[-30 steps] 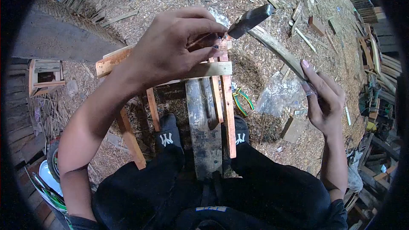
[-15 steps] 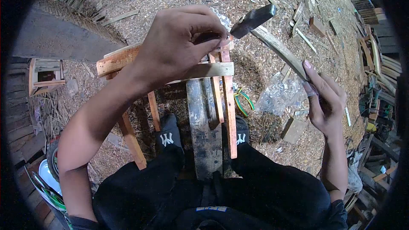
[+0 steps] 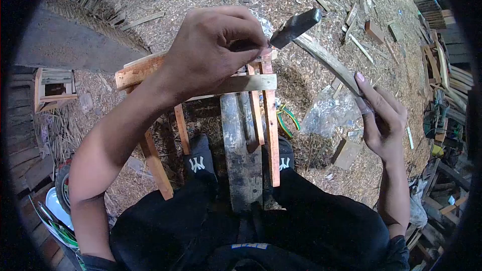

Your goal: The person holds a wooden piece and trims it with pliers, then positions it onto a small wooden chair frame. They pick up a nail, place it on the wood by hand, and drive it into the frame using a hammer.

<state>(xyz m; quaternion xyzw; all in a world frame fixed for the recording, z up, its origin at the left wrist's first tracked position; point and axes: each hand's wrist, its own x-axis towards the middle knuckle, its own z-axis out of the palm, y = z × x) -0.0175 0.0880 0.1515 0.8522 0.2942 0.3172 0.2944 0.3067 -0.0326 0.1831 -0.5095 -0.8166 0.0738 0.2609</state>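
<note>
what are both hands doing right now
Left hand: fingertips pinched together; whatever is between them can't be made out.
Right hand: closed on the wooden handle of the dark metal-headed hammer.

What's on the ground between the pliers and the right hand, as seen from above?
A clear plastic sheet, crumpled on the wood chips; head view.

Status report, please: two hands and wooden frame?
Right hand grips hammer. Left hand pinching over wooden frame, held item unclear. Left fingers close to hammer head.
</note>
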